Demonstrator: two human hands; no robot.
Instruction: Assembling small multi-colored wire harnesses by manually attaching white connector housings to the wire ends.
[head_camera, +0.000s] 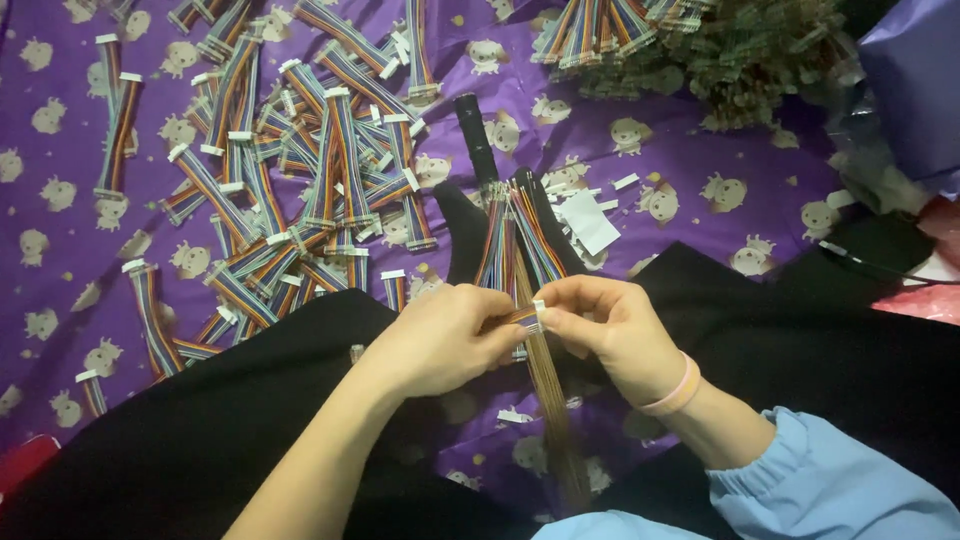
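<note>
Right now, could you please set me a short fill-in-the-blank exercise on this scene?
1. Both hands pinch one small white ____ on a ribbon cable.
2. The right hand wears a pink ____ at the wrist.
3. The pile of finished cables lies on a ____ printed sheet.

Missing: connector; band; purple

Small white rectangular paper labels (588, 222) lie scattered on the purple cloth (680, 150) beside the cable bundle
</note>
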